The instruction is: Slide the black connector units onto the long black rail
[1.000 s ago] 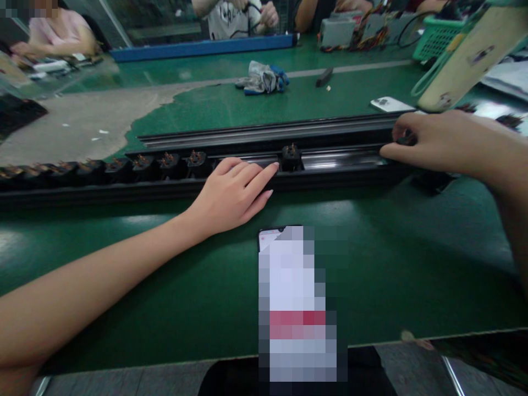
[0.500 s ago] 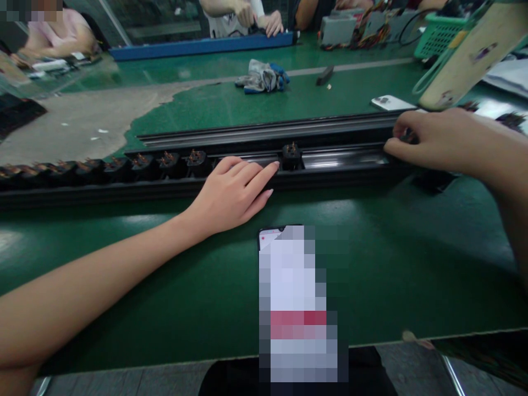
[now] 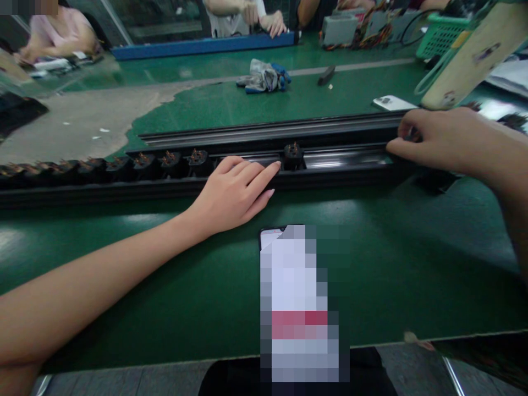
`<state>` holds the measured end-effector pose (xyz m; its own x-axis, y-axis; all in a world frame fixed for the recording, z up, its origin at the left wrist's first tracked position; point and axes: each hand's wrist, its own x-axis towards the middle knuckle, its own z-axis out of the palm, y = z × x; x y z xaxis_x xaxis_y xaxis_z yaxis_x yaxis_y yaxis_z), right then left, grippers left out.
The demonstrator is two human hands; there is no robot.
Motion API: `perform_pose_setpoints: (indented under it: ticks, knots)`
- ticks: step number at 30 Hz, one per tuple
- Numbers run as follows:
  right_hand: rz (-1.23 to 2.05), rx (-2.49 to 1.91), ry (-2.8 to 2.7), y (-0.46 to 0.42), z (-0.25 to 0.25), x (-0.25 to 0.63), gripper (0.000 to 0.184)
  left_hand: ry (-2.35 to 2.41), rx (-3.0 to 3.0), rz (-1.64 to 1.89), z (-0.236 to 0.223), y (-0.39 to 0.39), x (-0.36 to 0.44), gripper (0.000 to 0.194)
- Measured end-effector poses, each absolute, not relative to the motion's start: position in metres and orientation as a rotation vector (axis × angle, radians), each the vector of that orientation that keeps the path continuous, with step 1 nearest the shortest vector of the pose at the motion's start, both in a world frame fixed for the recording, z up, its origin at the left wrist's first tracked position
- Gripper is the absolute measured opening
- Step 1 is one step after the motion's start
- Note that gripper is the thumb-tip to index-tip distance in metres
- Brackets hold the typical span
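A long black channel (image 3: 350,175) lies across the green table, with several black socket modules (image 3: 198,161) sitting in its left part, copper terminals upward. One separate socket module (image 3: 293,156) stands in the channel just right of my left hand (image 3: 237,192). This hand rests on the channel, its fingers stretched out and its index fingertip close to that module. At the channel's right end, my right hand (image 3: 429,137) is closed, thumb and fingers around a small dark part that looks like another socket module, mostly hidden by the fingers.
Behind the channel lies another black rail (image 3: 264,133). A phone (image 3: 270,237), partly blurred out, is near the front edge. Farther back are gloves (image 3: 264,76), a white phone (image 3: 394,103), a cream bottle (image 3: 466,60) and a green basket (image 3: 441,38). Co-workers sit opposite at a blue bar (image 3: 202,45).
The whole view has shifted very slightly. My left hand stays on the channel; my right hand remains at its right end with barely any movement. Across the table, a co-worker's hands have moved a little.
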<state>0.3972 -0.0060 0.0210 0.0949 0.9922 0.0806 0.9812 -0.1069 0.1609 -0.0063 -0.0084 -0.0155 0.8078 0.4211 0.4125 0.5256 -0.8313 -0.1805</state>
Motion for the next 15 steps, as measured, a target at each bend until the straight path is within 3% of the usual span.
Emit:
perform_pose_setpoints:
  ticks: [15]
  knots:
    - [0.258, 2.297, 2.033, -0.0088, 0.023, 0.3934, 0.044, -0.717, -2.7, -0.519, -0.015, -0.0086, -0.0065, 0.05]
